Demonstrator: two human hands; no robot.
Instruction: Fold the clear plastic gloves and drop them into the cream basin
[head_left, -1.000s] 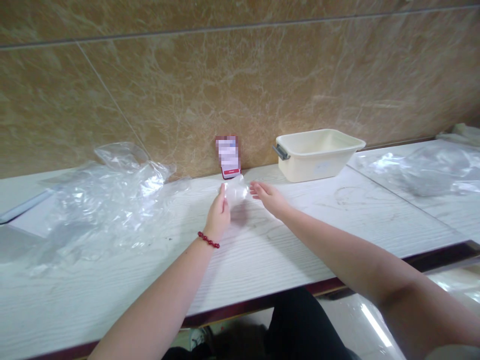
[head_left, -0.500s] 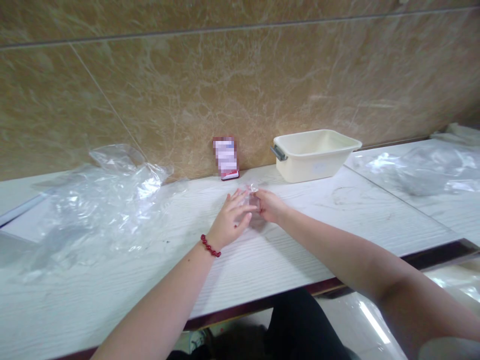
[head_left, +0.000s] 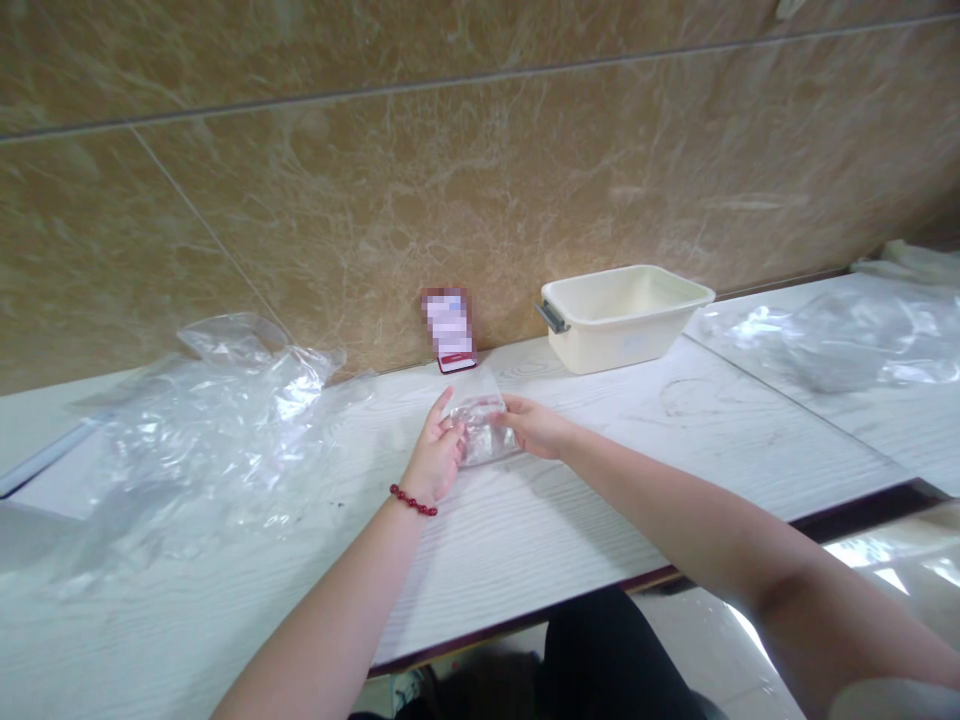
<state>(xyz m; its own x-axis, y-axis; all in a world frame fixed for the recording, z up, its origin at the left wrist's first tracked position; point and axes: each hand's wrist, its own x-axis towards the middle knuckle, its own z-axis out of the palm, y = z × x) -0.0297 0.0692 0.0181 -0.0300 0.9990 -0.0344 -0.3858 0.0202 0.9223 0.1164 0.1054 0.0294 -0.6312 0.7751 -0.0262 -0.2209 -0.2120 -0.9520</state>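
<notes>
Two bare hands at a small clear bag, placed by reference to the cream tub. Nearest, in front of the tub and to its left, a dark-trousered knee shows below the edge of the white table. The left hand, with a red bead bracelet at the wrist, is left of the tub; its thumb and bent fingers close on the bag's left side, one finger standing out straight. The right hand, nearer the tub, pinches the bag's right edge between thumb and fingertips. The small clear bag spans the two hands, in front of the tub and to its left — bunched under a spread left hand half a second earlier, now opened out broader, which suggests that handling has reached a flattening stage. Its contents, if any, cannot be told. Farther back, a heap of clear bags lies well left of the tub, another clear pile to its right; a phone leans left of the tub — whose front side hides part of its floor — against the brown wall
</notes>
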